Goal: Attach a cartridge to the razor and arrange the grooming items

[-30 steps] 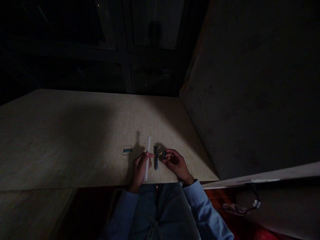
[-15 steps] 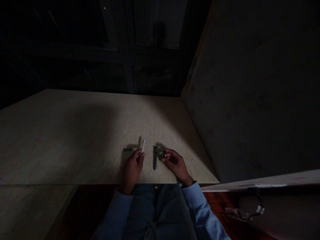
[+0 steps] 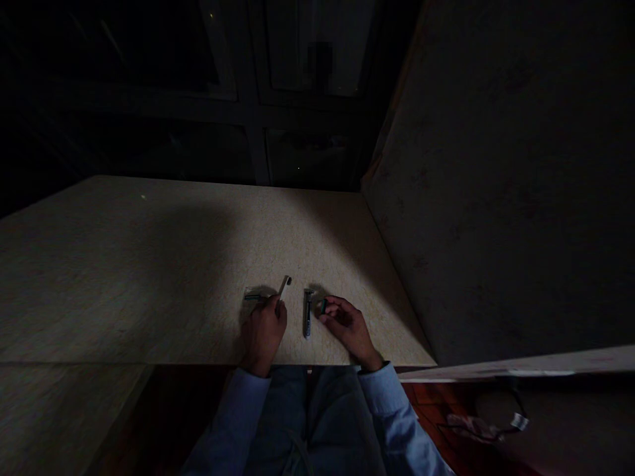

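Note:
My left hand (image 3: 264,329) is closed around the handle of a white toothbrush (image 3: 284,285), whose dark bristles show at its upper end. Just beyond those fingers lies a small dark green piece (image 3: 253,297) on the tabletop, with something clear beside it. A razor (image 3: 308,314) with a dark handle rests between my two hands, its head pointing away from me. My right hand (image 3: 348,325) pinches a small dark green piece (image 3: 324,306) between thumb and fingers, close to the razor's right side. The dim light hides the finer detail of both green pieces.
The pale stone-patterned table (image 3: 198,264) ends at a dark window (image 3: 302,132) behind it. A wall (image 3: 496,198) borders it on the right. On the floor at lower right lie a cable and a tag (image 3: 519,421).
My left hand has lowered and turned the toothbrush, so its bristles now show facing right. My right hand stays nearly still with the green piece.

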The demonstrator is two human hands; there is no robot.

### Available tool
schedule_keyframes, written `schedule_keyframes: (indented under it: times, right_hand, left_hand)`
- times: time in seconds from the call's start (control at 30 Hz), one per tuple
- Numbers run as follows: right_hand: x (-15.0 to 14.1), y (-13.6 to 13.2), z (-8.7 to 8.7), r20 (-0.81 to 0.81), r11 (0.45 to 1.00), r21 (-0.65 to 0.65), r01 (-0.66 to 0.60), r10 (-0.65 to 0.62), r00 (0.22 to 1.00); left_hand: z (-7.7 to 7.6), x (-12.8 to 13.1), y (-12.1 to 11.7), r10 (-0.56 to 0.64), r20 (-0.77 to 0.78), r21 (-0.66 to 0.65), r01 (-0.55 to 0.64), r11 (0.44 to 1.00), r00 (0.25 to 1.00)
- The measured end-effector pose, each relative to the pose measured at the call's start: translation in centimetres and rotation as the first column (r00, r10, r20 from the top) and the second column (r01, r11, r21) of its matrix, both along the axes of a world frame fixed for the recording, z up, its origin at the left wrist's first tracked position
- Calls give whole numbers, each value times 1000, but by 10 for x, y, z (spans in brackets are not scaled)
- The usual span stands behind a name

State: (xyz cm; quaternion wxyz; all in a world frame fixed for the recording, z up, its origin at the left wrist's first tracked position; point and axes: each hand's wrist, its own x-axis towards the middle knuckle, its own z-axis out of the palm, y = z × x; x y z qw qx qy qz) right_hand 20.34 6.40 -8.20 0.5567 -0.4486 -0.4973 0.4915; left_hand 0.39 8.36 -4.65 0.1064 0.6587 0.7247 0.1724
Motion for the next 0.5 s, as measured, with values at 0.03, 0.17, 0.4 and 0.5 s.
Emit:
schedule_keyframes:
  times: [0.03,0.17,0.4,0.5]
  right_hand:
    - [0,0,0,-3,1000,-2,-1,1,1000]
    - [0,0,1,-9,1000,-12,2,-2,1000]
    - [0,-1,3,-9,1000,-28,-9,9,1000]
    - [0,-2,4,-2,1000,-21,-8,8,1000]
  left_hand:
    - [1,1,1,-3,-18,-23,3,1000,1000]
    - [1,1,3,-17,-66,-59,13,998,998]
    - [2,-2,1,-30,-45,-47,28,999,999]
    - [5,-1,-1,-37,-102,-83,29,996,994]
